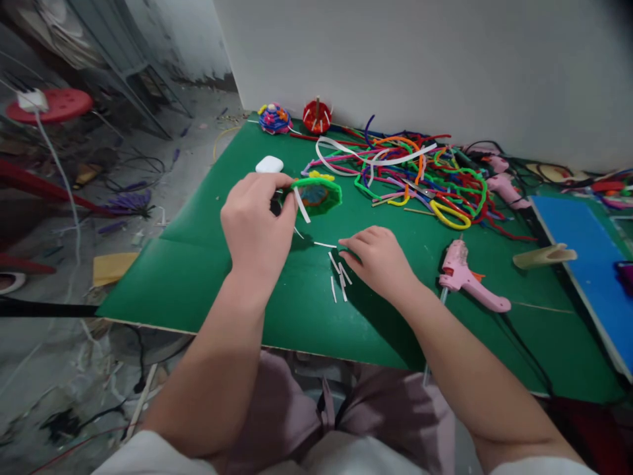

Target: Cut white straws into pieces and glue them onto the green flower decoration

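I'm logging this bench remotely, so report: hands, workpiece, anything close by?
Left hand gripping green-rimmed piece. Right hand at white strip's end, grip unclear. Loose strips beside right hand; glue gun farther right.

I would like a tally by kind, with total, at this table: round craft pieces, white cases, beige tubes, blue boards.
Round craft pieces: 3 (green-rimmed piece in left hand, blue piece and red piece behind)
White case: 1
Beige tube: 1
Blue board: 1
Total: 6
Far right edge too blurred to count.

Short white sleeves (153, 456) are worn with dusty-pink trousers (279, 402) with a tie (327, 399).
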Action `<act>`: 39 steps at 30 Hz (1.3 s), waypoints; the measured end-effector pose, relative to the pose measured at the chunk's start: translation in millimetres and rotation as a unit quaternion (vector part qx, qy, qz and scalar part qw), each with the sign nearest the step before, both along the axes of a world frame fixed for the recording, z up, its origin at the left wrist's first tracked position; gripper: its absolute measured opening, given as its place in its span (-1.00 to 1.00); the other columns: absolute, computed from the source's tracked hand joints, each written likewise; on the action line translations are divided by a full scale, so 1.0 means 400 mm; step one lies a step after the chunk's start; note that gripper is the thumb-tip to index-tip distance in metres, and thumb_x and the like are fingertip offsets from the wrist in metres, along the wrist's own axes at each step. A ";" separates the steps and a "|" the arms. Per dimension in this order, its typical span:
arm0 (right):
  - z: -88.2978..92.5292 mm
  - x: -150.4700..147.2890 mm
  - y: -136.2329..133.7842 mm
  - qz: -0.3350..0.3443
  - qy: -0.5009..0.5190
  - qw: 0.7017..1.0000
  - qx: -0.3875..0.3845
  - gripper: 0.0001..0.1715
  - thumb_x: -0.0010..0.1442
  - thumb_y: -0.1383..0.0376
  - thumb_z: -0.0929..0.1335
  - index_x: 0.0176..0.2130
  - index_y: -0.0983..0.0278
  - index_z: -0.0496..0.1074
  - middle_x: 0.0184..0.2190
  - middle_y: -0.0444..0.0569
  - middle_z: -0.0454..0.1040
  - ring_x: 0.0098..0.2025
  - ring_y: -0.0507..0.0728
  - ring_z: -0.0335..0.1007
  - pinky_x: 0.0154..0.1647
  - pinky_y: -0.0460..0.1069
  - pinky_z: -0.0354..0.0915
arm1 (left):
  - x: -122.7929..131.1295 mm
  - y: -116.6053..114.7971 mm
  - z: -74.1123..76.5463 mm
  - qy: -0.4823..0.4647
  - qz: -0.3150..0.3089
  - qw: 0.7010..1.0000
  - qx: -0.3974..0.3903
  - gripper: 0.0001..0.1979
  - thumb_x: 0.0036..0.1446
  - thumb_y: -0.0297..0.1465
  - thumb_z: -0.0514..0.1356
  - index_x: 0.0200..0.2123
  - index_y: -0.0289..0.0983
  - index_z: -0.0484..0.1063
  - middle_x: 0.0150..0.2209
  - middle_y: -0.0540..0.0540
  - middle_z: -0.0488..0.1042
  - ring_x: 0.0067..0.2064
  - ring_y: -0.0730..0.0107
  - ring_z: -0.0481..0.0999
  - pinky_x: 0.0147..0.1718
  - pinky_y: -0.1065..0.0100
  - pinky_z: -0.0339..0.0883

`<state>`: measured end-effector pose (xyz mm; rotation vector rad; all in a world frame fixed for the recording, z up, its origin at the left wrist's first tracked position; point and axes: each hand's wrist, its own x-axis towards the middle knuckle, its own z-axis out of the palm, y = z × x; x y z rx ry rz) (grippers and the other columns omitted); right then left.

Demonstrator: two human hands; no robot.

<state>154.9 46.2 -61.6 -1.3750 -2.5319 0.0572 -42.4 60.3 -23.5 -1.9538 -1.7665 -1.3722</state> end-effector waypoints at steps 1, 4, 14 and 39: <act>-0.004 -0.006 -0.005 -0.001 -0.003 1.000 0.000 -0.65 0.23 0.28 0.23 -0.03 0.27 0.44 -0.19 0.04 0.53 -0.09 0.22 0.33 0.04 0.17 0.12 | 0.000 0.000 0.000 0.000 -0.003 1.000 0.006 -0.93 0.07 -0.41 0.18 -0.33 -0.15 0.43 -0.31 0.01 0.52 -0.28 0.35 0.47 -0.26 0.28 0.35; -0.015 -0.014 -0.011 -0.004 -0.002 1.000 -0.001 -0.53 0.23 0.30 0.24 0.13 0.24 0.27 -0.02 0.05 0.45 0.04 0.23 0.26 0.17 0.24 0.00 | 0.001 -0.002 0.000 -0.001 -0.012 1.000 0.014 -0.93 0.10 -0.40 0.16 -0.32 -0.15 0.42 -0.30 0.01 0.52 -0.26 0.35 0.48 -0.25 0.27 0.36; -0.038 -0.024 -0.013 0.036 -0.028 0.999 -0.028 -0.70 0.16 0.20 0.33 -0.10 0.21 0.46 -0.01 0.03 0.44 0.17 0.29 0.17 0.18 0.32 0.01 | 0.006 -0.010 0.003 -0.015 -0.032 0.999 -0.040 -0.89 0.15 -0.39 0.10 -0.26 -0.18 0.41 -0.25 -0.07 0.49 -0.14 0.25 0.46 -0.15 0.18 0.33; -0.004 -0.091 -0.004 0.030 -0.090 0.995 -0.003 -0.71 0.15 0.47 0.20 -0.39 0.32 0.48 -0.43 0.08 0.49 -0.23 0.21 0.34 0.02 0.22 0.16 | 0.025 -0.008 0.002 0.001 -0.043 0.999 -0.012 -0.93 0.10 -0.41 0.15 -0.32 -0.17 0.41 -0.31 -0.01 0.51 -0.29 0.37 0.46 -0.28 0.32 0.34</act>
